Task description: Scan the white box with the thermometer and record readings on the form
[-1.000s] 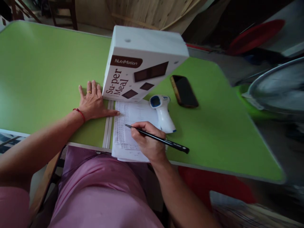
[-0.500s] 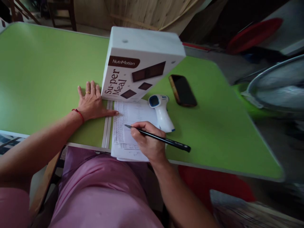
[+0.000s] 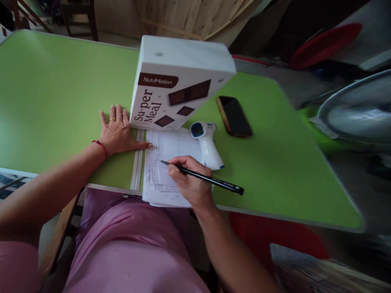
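My right hand [image 3: 194,179] is closed round a black pen [image 3: 216,182], whose tip points left over the written sheets of paper [image 3: 168,179]. Whether the tip touches the sheet I cannot tell. Flat on the table lies my left hand [image 3: 117,132], fingers spread, with its thumb reaching over the left edge of the sheets. A white box [image 3: 180,93] marked "NutriMotion Super Meal" stands upright just beyond the paper, beside the left fingers. At the paper's right edge lies a white and blue infrared thermometer [image 3: 209,146].
The green table [image 3: 61,89] has a metal seam to the left of the paper. A dark phone [image 3: 234,116] lies right of the box. Past the table's right side are a covered round container [image 3: 357,110] and a red round object [image 3: 326,44]. A wooden chair [image 3: 78,18] stands behind.
Almost nothing differs. The view has shifted very slightly; both hands, the pen and the paper keep their places.
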Available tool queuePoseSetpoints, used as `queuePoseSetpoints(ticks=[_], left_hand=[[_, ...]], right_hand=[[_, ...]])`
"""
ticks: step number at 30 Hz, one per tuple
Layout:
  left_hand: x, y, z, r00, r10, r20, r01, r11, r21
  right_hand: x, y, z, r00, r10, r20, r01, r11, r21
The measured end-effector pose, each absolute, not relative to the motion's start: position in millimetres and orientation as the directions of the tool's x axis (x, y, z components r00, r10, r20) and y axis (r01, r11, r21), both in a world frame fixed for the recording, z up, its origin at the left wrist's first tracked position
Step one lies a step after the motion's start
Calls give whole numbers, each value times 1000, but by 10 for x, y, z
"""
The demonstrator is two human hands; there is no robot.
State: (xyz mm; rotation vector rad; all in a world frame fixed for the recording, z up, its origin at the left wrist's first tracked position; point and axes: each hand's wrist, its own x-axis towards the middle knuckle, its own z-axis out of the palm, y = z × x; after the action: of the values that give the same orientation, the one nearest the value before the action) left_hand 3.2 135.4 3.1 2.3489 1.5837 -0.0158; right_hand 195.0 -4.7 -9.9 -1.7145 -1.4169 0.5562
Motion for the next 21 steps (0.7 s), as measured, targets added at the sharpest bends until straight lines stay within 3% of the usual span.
queuePoseSetpoints(ticks=[21], left_hand=[[37, 1351, 62, 395, 899, -190, 905, -344, 250]], right_hand=[[1940, -23, -85, 306, 939, 159, 568, -46, -822]])
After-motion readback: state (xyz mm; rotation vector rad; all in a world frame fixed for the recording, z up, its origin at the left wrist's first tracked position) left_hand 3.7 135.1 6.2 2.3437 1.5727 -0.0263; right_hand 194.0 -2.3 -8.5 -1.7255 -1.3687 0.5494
